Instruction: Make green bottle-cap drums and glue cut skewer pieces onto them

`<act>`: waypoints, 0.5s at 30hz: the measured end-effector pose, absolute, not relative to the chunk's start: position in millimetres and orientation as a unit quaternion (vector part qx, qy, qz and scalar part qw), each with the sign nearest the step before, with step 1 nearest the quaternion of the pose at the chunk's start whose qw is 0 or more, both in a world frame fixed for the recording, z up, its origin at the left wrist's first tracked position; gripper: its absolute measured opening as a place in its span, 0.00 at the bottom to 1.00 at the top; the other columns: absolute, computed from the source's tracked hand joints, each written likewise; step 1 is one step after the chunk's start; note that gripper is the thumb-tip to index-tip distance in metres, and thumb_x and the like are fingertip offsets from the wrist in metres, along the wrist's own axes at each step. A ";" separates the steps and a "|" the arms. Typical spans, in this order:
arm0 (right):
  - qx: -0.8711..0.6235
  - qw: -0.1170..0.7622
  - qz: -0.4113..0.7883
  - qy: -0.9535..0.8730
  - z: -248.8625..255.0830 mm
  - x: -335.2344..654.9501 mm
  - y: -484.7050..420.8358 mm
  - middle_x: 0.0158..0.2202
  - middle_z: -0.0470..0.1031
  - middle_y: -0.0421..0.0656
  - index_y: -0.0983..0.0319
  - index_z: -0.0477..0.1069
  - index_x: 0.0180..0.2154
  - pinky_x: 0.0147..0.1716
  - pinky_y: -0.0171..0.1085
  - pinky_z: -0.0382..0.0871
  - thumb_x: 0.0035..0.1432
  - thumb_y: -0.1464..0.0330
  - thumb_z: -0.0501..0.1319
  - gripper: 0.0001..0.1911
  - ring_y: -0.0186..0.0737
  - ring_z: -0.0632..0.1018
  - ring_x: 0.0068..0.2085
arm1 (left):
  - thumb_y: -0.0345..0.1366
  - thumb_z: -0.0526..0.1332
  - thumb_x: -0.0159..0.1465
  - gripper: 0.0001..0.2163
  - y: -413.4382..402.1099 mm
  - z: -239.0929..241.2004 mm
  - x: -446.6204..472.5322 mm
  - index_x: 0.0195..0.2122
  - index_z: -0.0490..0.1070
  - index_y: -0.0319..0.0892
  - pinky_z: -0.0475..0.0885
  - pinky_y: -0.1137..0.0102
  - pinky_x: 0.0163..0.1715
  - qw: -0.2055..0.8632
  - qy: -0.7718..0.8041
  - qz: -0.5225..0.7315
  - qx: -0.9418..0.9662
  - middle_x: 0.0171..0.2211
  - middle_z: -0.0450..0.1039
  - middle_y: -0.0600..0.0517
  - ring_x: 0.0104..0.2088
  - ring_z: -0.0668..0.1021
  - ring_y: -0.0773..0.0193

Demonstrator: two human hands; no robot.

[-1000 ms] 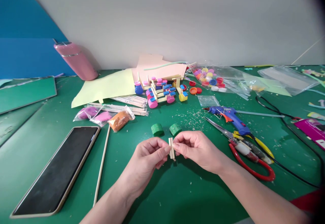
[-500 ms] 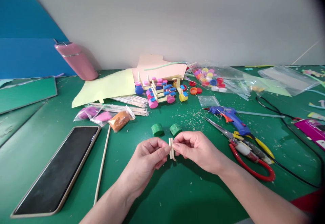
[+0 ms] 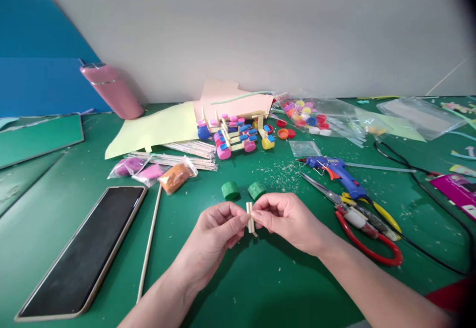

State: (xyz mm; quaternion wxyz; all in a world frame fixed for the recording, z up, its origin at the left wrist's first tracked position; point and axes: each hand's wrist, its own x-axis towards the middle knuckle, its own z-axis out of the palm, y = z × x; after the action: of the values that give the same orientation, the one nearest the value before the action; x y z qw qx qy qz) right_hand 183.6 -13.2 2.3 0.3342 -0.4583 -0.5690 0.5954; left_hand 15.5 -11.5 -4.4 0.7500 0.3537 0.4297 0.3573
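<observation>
Between my two hands stand short pale wooden sticks (image 3: 250,217), held side by side and nearly upright over the green table. My left hand (image 3: 221,224) pinches them from the left with thumb and fingers. From the right, my right hand (image 3: 280,219) grips them the same way, fingertips almost meeting. A small loose-looking stick end juts out below; whether it is joined to the others I cannot tell. Just beyond my fingers sit two green bottle caps, a left one (image 3: 230,190) and a right one (image 3: 256,189), the latter close to my right knuckles.
A phone (image 3: 84,251) and a long wooden stick (image 3: 149,243) lie left. On the right are a blue glue gun (image 3: 336,169) with its cord, and red-handled scissors (image 3: 372,243). Behind are small cap-wheeled models (image 3: 238,137), bagged clay (image 3: 176,176), colored caps (image 3: 308,117) and a pink bottle (image 3: 113,90).
Almost nothing differs; both hands keep their pinch on the short sticks, with only a very slight shift of the sticks and the view.
</observation>
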 end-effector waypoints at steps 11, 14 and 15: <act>-0.447 0.361 0.602 -0.554 4.9 181.6 -13.1 0.23 0.69 0.37 0.64 0.70 0.27 0.23 0.29 0.60 0.52 0.63 0.64 0.10 0.29 0.66 0.24 | 0.35 0.66 0.53 0.10 -11.1 -5.6 15.5 0.20 0.69 0.37 0.50 0.76 0.18 0.778 0.390 0.380 0.314 0.15 0.63 0.56 0.18 0.59 0.74; -0.441 0.361 0.600 -0.562 5.0 181.4 -13.7 0.22 0.67 0.36 0.64 0.70 0.27 0.22 0.28 0.59 0.53 0.64 0.63 0.10 0.29 0.64 0.23 | 0.35 0.66 0.54 0.10 -11.2 -6.3 16.0 0.20 0.69 0.37 0.50 0.76 0.18 0.780 0.385 0.377 0.320 0.16 0.64 0.56 0.18 0.59 0.74; -0.441 0.360 0.598 -0.564 5.1 181.6 -13.8 0.22 0.67 0.36 0.64 0.69 0.27 0.22 0.28 0.58 0.53 0.64 0.63 0.10 0.29 0.64 0.23 | 0.35 0.66 0.54 0.10 -11.3 -6.3 16.0 0.20 0.69 0.37 0.50 0.76 0.18 0.779 0.385 0.376 0.321 0.16 0.64 0.56 0.18 0.59 0.74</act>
State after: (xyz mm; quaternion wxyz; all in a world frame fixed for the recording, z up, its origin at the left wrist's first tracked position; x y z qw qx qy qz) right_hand 181.6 -13.8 5.1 0.3598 -0.4413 -0.5636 0.5984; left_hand 16.0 -11.3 -6.3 0.7790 0.3211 0.3853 0.3762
